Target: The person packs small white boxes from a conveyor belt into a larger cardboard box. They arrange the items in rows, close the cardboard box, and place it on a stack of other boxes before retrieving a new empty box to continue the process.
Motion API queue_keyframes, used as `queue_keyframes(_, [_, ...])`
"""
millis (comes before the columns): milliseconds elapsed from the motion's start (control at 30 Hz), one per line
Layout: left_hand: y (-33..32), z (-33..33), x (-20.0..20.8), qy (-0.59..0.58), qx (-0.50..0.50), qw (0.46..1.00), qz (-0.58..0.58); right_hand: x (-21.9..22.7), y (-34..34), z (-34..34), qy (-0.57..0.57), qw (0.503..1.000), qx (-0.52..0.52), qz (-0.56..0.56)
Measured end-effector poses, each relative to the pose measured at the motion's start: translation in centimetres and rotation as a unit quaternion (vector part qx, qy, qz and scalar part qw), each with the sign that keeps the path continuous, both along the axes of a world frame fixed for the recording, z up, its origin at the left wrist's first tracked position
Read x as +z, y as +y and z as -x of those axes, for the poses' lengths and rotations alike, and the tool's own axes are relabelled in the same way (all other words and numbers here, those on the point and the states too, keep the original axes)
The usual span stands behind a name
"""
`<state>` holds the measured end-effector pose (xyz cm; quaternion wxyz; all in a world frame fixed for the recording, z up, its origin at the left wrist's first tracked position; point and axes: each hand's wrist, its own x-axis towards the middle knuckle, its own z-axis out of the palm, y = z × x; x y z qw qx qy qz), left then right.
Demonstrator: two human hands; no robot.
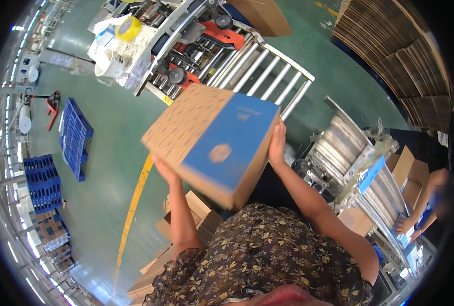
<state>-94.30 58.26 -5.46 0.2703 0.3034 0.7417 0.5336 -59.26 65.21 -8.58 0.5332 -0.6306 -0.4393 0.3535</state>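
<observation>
A cardboard box [186, 125] with a blue printed panel is held up in front of me, slightly blurred and tilted. My left hand [166, 171] presses against its near left side, and most of those fingers are hidden beneath it. On the right side lies my right hand [277, 145], its fingers against the box wall. Just beyond the box is a roller conveyor [275, 76], joined to a sealing machine with black wheels and red-orange guides [222, 34].
A roll of yellow tape [129, 29] lies beside the machine. Another roller line [339, 145] runs at right, where a co-worker's hands [405, 224] touch a blue item. Flattened cartons [395, 51] are stacked far right. A blue pallet [75, 138] stands at left; open cartons [199, 214] sit below me.
</observation>
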Motion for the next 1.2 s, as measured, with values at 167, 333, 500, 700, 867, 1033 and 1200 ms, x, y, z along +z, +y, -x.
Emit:
queue_keyframes(167, [20.4, -8.8, -4.7, 0.406, -0.182, 0.884, 0.142, -6.7, 3.4, -3.7, 0.376, 0.848, -0.013, 0.375])
queue_keyframes(333, [31.8, -18.6, -2.6, 0.423, -0.229, 0.866, 0.136, -5.0, 4.9, -5.7, 0.283, 0.932, -0.116, 0.197])
queue_keyframes(500, [36.9, -20.8, -4.0, 0.416, -0.304, 0.857, 0.026, -9.3, 10.2, -11.5, 0.153, 0.965, -0.164, 0.135])
queue_keyframes(700, [37.4, -18.6, -3.5, 0.332, -0.345, 0.877, 0.037, -6.6, 17.9, -9.9, 0.018, 0.942, -0.236, 0.237])
queue_keyframes(867, [36.2, -12.3, -2.6, 0.345, -0.373, 0.861, 0.027, -4.2, 18.9, -2.1, -0.15, 0.934, -0.212, 0.245])
queue_keyframes(1033, [37.6, -8.3, -1.8, 0.384, -0.595, 0.703, -0.068, -6.1, 21.4, 10.4, -0.107, 0.919, -0.297, 0.233])
queue_keyframes(1200, [41.2, -5.7, -0.8, 0.377, -0.624, 0.68, -0.083, -7.2, 23.6, 13.9, 0.007, 0.949, -0.227, 0.219])
